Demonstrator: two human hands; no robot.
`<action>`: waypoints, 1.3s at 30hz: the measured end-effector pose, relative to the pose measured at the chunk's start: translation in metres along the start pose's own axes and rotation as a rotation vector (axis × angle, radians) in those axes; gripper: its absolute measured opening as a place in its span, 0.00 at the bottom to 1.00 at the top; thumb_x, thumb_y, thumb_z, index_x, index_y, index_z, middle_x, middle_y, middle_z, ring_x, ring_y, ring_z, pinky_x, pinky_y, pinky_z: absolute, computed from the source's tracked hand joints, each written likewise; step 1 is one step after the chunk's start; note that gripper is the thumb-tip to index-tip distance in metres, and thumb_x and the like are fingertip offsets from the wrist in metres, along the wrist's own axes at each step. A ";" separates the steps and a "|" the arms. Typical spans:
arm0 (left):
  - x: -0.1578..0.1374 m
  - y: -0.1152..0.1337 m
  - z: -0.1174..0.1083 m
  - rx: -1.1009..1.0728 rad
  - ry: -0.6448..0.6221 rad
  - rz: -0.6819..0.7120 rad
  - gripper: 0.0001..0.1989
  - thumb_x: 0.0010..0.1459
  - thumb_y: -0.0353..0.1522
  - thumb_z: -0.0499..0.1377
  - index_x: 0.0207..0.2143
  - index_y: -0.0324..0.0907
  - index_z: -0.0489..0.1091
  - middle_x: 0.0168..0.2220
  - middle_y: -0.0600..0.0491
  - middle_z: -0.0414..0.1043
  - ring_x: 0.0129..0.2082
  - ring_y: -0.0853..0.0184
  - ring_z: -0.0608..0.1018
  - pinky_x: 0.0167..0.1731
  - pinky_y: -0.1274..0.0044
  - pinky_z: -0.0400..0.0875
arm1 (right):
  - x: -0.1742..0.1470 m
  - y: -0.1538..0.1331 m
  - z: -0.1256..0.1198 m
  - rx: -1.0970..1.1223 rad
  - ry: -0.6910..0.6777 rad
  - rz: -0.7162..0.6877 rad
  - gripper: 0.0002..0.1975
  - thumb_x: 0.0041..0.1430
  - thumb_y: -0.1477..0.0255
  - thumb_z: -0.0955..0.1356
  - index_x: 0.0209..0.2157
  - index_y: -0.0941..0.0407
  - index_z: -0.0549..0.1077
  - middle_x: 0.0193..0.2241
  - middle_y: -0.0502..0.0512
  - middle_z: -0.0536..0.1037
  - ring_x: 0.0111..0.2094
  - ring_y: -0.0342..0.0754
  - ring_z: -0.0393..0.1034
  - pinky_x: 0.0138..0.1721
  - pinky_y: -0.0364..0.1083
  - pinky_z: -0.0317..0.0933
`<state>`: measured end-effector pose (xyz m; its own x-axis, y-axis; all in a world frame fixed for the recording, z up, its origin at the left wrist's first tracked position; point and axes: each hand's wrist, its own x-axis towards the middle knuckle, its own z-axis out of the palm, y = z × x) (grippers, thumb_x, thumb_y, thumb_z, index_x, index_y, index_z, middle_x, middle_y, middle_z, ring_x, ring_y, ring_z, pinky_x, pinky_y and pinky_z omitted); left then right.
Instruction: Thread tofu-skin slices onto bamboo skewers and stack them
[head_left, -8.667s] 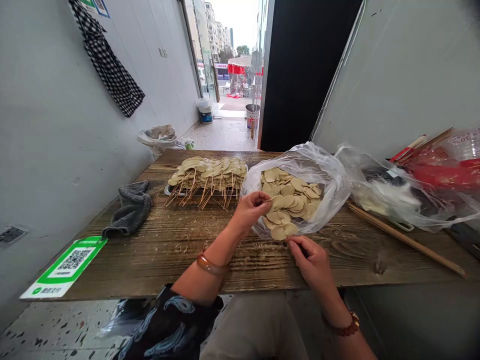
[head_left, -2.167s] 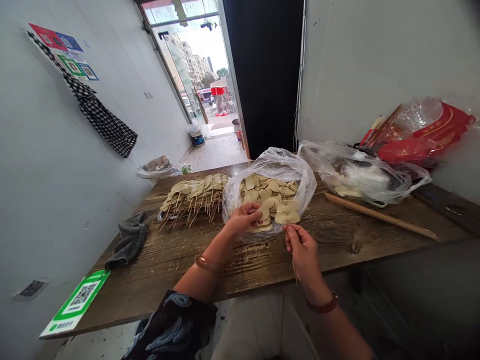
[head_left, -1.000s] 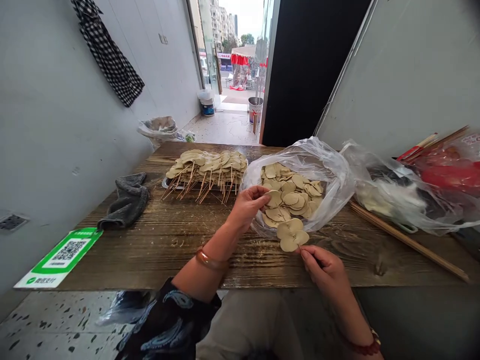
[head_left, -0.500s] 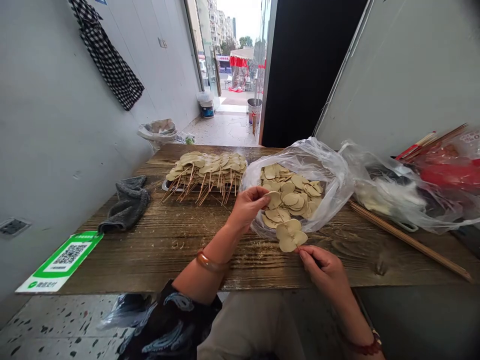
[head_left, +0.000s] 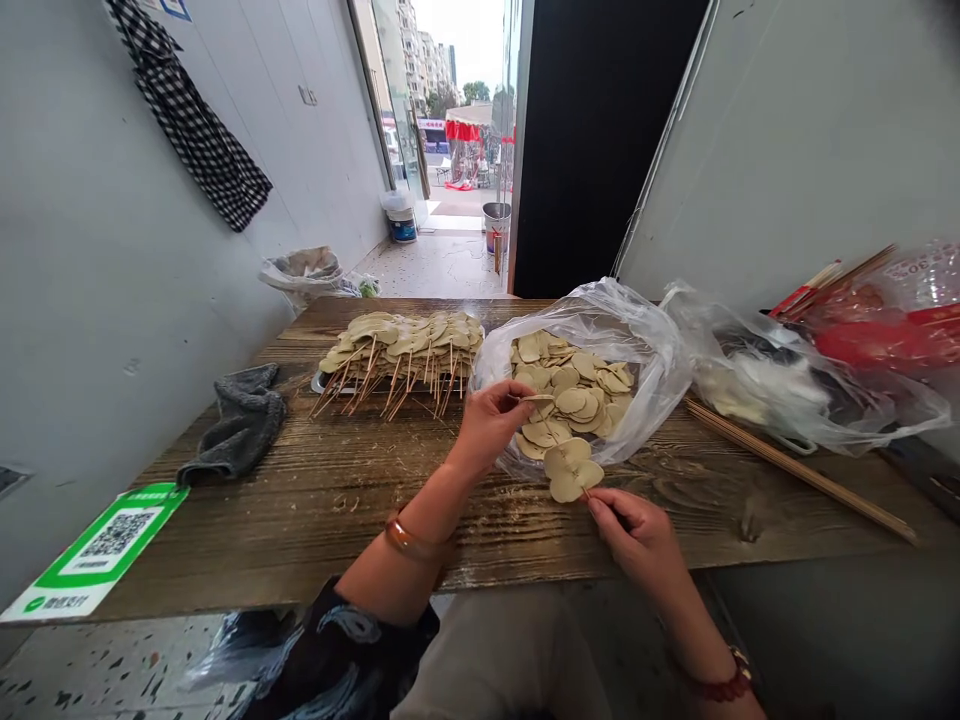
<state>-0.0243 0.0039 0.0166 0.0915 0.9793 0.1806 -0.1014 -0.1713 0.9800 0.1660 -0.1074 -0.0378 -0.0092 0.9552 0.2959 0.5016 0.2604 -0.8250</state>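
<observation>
My left hand (head_left: 491,425) pinches one thin, round beige slice (head_left: 537,398) between thumb and fingertips, held almost edge-on over the slice pile. Lower and to the right, my right hand (head_left: 636,530) grips the bottom end of a thin wooden skewer (head_left: 586,491). Several beige slices (head_left: 571,468) are threaded on that skewer, fanned out like petals; its tip is hard to make out. Behind both hands, an open clear plastic bag (head_left: 660,365) holds a heap of loose slices (head_left: 577,402). Left of the bag, filled skewers (head_left: 409,345) lie stacked on a metal tray (head_left: 321,382).
A bundle of bare wooden skewers (head_left: 802,468) lies on the wooden table (head_left: 360,540) at right, beside plastic bags (head_left: 795,385). On the left are a dark grey cloth (head_left: 238,425) and a green QR-code card (head_left: 101,545). Another bag (head_left: 300,270) stands beyond the table's far left corner.
The slice in my left hand has turned from nearly face-on to almost edge-on. My right hand keeps its hold on the skewer. The whole view has shifted slightly.
</observation>
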 end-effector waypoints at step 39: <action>-0.007 -0.004 0.009 -0.380 -0.085 -0.244 0.16 0.39 0.35 0.69 0.30 0.35 0.71 0.23 0.54 0.71 0.21 0.76 0.70 0.24 0.82 0.65 | -0.004 0.001 -0.002 -0.064 0.054 -0.098 0.12 0.60 0.68 0.64 0.35 0.56 0.78 0.31 0.55 0.80 0.31 0.47 0.74 0.33 0.43 0.67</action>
<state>-0.0156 -0.0035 0.0121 0.2372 0.9710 -0.0296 -0.4217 0.1304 0.8973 0.1677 -0.1116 -0.0388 -0.0153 0.9163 0.4003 0.5551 0.3408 -0.7588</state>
